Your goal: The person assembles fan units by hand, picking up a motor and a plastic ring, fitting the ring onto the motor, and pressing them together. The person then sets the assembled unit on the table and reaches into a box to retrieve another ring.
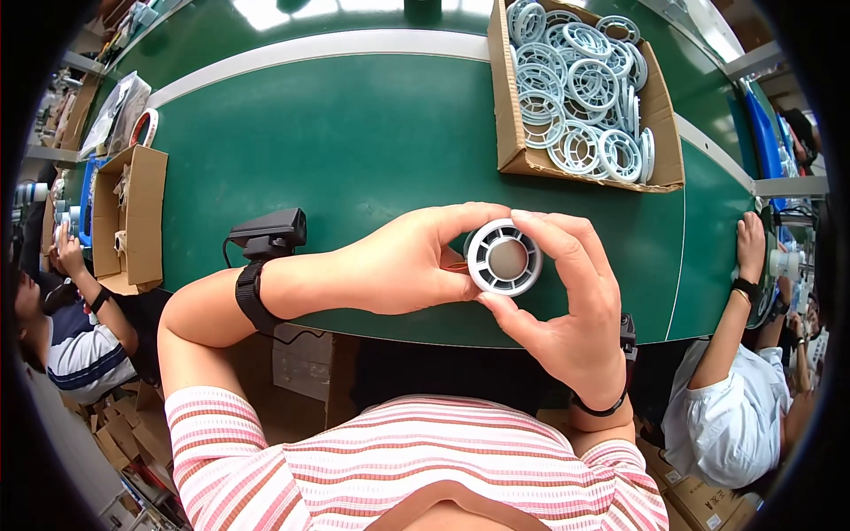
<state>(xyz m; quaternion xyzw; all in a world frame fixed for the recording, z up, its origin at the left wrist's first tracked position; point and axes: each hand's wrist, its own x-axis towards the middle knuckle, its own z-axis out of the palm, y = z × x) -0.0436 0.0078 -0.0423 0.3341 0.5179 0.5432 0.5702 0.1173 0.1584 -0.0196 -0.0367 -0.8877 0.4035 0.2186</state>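
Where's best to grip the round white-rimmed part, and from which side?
Probably the outer rim, from the right: its circular edge gives opposite points to pinch, while the spoked face toward the camera shows dark gaps. The left hand takes up the left side; the right hand comes from the right.

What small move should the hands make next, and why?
Probably turn the white-rimmed round piece slightly to check its edge: the left hand holds it from the left, the right hand's thumb and finger touch opposite edges, and mainly its spoked face shows.
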